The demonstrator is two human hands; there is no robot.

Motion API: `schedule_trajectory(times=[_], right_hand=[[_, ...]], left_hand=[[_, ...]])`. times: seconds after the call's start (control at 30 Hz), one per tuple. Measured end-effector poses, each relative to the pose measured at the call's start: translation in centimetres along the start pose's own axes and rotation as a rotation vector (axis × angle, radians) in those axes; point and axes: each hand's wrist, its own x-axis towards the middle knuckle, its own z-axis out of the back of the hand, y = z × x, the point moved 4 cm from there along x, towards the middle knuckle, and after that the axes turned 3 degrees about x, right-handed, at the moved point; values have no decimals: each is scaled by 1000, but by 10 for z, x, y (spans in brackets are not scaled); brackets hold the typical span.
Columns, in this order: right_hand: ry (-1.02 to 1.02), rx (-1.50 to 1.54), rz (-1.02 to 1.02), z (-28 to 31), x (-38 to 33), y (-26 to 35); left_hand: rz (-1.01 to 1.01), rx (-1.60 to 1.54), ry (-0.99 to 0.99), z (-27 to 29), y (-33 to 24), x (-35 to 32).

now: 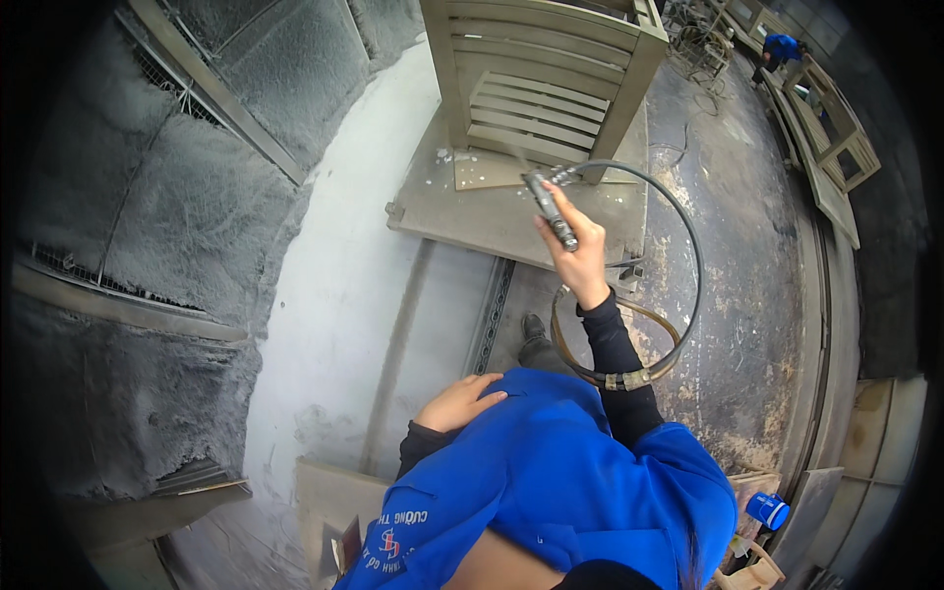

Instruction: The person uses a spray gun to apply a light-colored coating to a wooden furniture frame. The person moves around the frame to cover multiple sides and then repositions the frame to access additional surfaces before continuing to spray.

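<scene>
My right hand (582, 251) is closed round a dark spray gun (549, 209), held out ahead of me. A faint mist shows at its tip, near a slatted wooden frame (541, 41) coated grey-brown. That piece of furniture stands upright on a flat board (462, 218) dotted with pale flecks. From the gun a dark hose (694, 231) loops to the right and back under my forearm, with bindings at its lower bend. My left hand (457, 404) lies with fingers stretched out against my blue shirt (551, 442), holding nothing.
Dust-coated filter panels (211, 177) line the left side, beside a whitened floor strip (334, 246). A chain track (489, 315) runs below the board. At far right, another person (782, 47) bends near more wooden frames (836, 128). A blue container (767, 510) sits lower right.
</scene>
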Motion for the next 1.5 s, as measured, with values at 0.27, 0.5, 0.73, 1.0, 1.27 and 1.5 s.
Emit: schedule_trajectory(times=[0.27,0.5,0.73,1.0,1.27,1.5], right_hand=[[-278,-154,-18,61,-19,0],[-446,-374,27,95,-1,-7],[-152,-11,122,14,63,-14],[-395,-118,54,91,53,-29],[-367,-109,57,95,91,-43],[-89,97,120,19,144,-30]], left_hand=[[6,-17,7,-2,4,1],[32,-16,-7,11,-4,12],[43,10,-4,19,-21,28],[31,-15,20,34,-32,57],[61,19,-50,45,-41,79],[70,-31,-121,35,-50,76]])
